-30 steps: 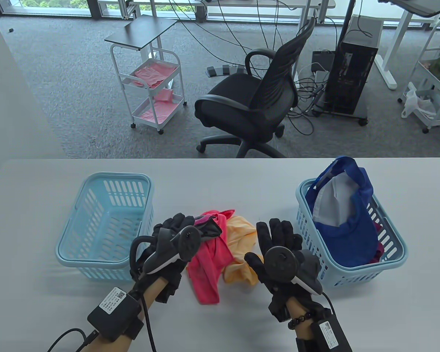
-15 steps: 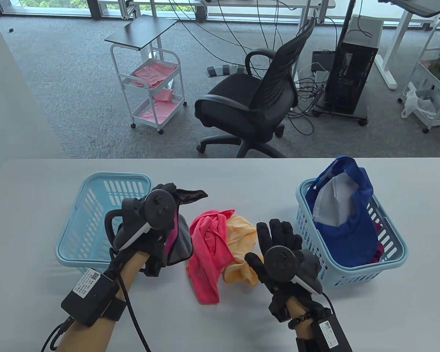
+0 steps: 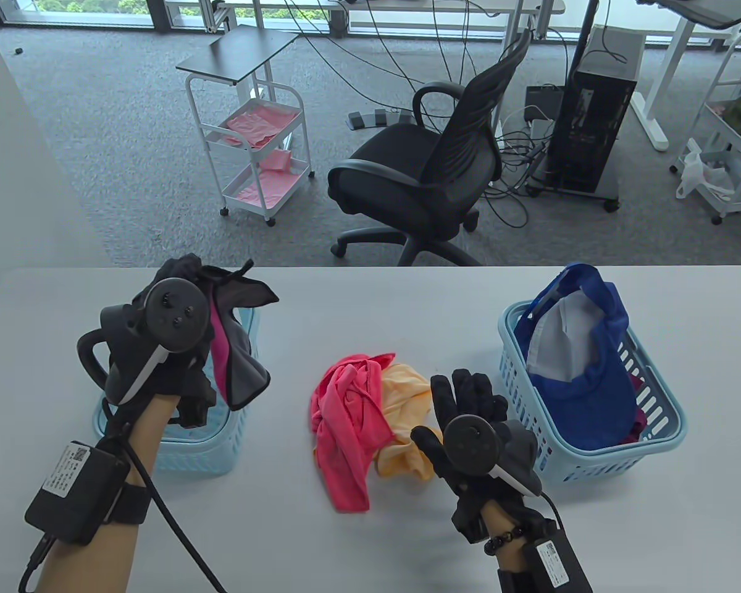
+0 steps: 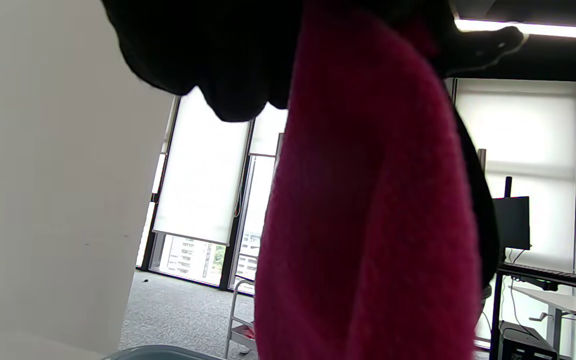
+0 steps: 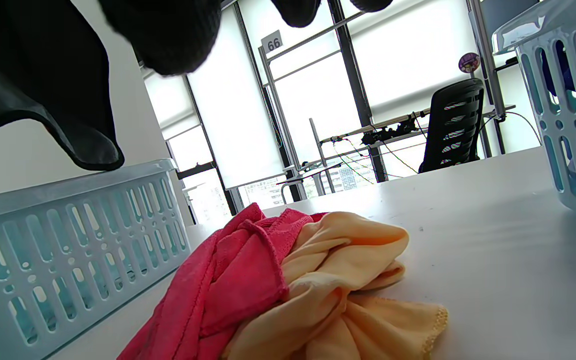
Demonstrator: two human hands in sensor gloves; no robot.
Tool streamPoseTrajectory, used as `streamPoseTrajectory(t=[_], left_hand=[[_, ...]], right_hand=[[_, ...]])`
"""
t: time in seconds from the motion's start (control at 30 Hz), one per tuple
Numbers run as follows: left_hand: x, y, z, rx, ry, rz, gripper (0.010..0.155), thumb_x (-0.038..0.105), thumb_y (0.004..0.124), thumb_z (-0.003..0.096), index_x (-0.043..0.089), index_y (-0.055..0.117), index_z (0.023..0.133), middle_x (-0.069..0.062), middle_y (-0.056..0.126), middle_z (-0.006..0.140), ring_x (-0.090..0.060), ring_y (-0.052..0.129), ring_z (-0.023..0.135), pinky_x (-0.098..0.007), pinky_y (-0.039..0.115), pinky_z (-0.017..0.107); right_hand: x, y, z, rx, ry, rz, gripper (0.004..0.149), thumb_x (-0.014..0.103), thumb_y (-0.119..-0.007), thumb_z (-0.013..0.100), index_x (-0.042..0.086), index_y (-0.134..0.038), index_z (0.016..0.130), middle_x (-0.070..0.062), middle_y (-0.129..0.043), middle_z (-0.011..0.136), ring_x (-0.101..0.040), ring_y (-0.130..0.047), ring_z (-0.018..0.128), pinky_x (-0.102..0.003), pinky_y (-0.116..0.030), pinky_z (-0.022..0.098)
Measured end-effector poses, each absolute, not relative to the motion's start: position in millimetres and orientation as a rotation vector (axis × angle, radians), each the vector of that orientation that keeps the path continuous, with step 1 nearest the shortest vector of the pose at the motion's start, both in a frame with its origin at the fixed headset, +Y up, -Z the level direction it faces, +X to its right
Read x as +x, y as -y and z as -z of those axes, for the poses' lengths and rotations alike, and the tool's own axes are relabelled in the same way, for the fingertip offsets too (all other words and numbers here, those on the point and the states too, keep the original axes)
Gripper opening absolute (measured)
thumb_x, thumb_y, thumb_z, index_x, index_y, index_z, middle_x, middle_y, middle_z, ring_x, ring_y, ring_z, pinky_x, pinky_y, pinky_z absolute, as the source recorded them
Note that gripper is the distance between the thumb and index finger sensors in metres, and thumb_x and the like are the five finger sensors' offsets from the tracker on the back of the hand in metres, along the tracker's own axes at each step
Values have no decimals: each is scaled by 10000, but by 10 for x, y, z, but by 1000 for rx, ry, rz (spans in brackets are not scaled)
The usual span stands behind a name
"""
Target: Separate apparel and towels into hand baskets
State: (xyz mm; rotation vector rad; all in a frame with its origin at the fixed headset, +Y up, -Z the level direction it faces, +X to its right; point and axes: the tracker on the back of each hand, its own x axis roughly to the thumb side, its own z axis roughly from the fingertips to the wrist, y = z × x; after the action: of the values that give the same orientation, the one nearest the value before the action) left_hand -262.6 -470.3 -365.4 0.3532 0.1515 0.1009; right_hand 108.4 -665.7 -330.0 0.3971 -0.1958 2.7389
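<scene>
Your left hand [image 3: 160, 346] grips grey-magenta cloth [image 3: 238, 346], hanging under grip over left basket [image 3: 179, 445], ready to drop. Your right hand [image 3: 469, 420] flat, fingers spread, holds nothing, beside pink towel [image 3: 346, 420], likely next.

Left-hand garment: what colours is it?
Dark grey garment with a magenta inner side, clearest in the table view.

Left hand [image 3: 160, 346] gripping a grey and magenta garment [image 3: 238, 346] above the left basket [image 3: 222, 445], right hand [image 3: 469, 420] hovering flat beside pink towel [image 3: 346, 426] and orange towel [image 3: 404, 395], blue cap [image 3: 583, 377] filling right basket [image 3: 599, 463].
</scene>
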Motion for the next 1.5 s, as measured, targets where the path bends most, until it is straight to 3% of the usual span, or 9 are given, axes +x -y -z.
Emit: streamPoseTrajectory(t=[0.33,0.77,1.17,1.5], left_hand=[[-2994,5168,3844,243,-271,-89,501,406,542,623,220,606,1084,-100,719,1112,-320,874,994,-500,729,752],[-3135,5585,3993,147,-321,-44,528,428,544,623,216,575,1105,-102,691,1131,-336,849,1010,-516,707,758],[-3206,5948,4061,-105,-283,-83,656,512,594,611,170,482,1159,-174,592,1182,-419,755,1063,-597,652,761],[-3214,6022,4074,-64,-292,-80,669,522,596,607,165,474,1159,-183,581,1183,-430,731,1069,-602,644,762]], right_hand=[[1080,6663,3300,396,188,-2744,811,446,-733,548,20,-352,1124,-365,-239,1118,-646,-250,988,-806,-303,668],[1083,6664,3303,386,176,-2754,810,444,-734,549,19,-354,1124,-366,-239,1118,-646,-249,988,-805,-302,668],[1073,6673,3304,384,154,-2764,808,445,-734,548,19,-357,1124,-365,-238,1119,-645,-246,988,-806,-300,667],[1069,6680,3307,380,144,-2770,808,445,-734,548,18,-359,1123,-366,-239,1118,-644,-246,989,-807,-299,667]])
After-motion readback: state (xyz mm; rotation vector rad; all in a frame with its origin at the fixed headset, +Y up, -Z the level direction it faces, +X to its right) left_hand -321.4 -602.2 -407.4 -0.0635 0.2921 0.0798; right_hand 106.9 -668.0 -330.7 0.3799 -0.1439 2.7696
